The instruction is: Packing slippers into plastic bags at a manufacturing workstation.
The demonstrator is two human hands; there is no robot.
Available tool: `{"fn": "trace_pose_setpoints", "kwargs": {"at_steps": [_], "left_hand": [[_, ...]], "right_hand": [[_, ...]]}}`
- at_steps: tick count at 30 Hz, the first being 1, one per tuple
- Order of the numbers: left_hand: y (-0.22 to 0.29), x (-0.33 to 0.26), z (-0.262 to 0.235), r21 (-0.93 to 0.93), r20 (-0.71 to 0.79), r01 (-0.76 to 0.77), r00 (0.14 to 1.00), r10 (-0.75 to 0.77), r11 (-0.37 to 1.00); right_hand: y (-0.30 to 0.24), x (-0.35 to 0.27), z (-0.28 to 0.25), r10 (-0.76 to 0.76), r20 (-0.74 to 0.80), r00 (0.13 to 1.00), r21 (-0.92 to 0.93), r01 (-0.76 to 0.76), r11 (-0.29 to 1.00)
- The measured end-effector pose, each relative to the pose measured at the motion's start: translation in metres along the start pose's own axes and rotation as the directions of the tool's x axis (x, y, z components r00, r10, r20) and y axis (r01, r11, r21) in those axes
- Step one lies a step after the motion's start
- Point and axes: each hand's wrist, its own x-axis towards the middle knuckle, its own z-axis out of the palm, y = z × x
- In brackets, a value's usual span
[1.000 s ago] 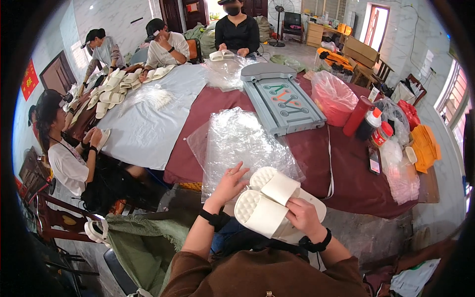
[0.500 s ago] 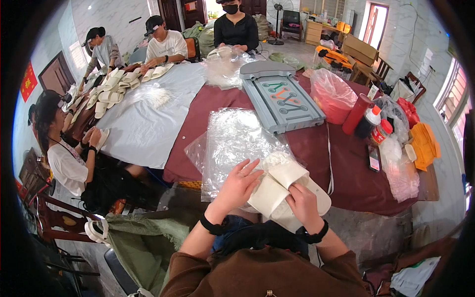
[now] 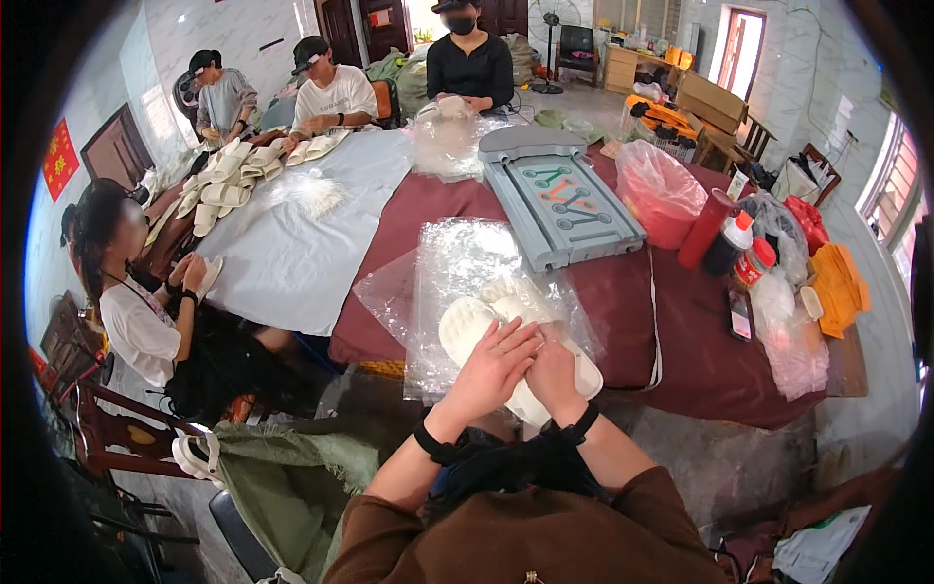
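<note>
A pair of cream slippers (image 3: 459, 325) lies close together in front of me, at the table's near edge. My left hand (image 3: 499, 362) rests over them, its fingers stretched out and lying across a strap. Right beside it, my right hand (image 3: 553, 374) is closed with bent fingers at the other slipper (image 3: 587, 374), and its fingertips are partly hidden. Beneath the toe ends, clear plastic bags (image 3: 443, 263) are spread in a loose stack on the dark red cloth.
A grey plastic board (image 3: 574, 209) with coloured shapes lies beyond the bags. To the right stand a red plastic tub (image 3: 662, 200), bottles (image 3: 725, 243) and a phone (image 3: 739, 316). Several people sit or stand around the table, near piled slippers (image 3: 229, 185).
Both slippers now lie side by side, toes farther forward over the bags. My hands have come together on them; the right hand moved left and the left hand moved right.
</note>
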Motion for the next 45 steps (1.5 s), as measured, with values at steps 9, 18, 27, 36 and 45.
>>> {"fn": "trace_pose_setpoints", "kwargs": {"at_steps": [9,18,27,36,45], "left_hand": [[-0.012,-0.017,0.005,-0.060,0.049,0.045,0.998,-0.042,0.997],[0.018,0.014,-0.014,-0.238,0.066,-0.094,0.991,0.112,0.967],[0.022,-0.001,-0.016,-0.174,0.088,-0.139,0.984,0.156,0.975],[-0.021,-0.058,-0.037,0.044,-0.107,0.182,0.979,-0.176,0.982],[-0.030,-0.120,-0.048,0.229,-0.418,0.648,0.739,-0.528,0.726]], "right_hand": [[0.027,0.003,0.028,0.026,0.229,0.973,0.112,-0.052,0.992],[-0.009,0.026,0.023,-0.062,0.171,0.983,-0.162,0.091,0.983],[-0.008,0.103,0.055,0.398,0.010,0.917,-0.136,-0.393,0.909],[-0.012,0.037,0.077,-0.127,0.328,0.936,0.111,0.095,0.989],[-0.012,-0.003,-0.077,-0.002,0.555,0.832,0.447,-0.296,0.844]]}}
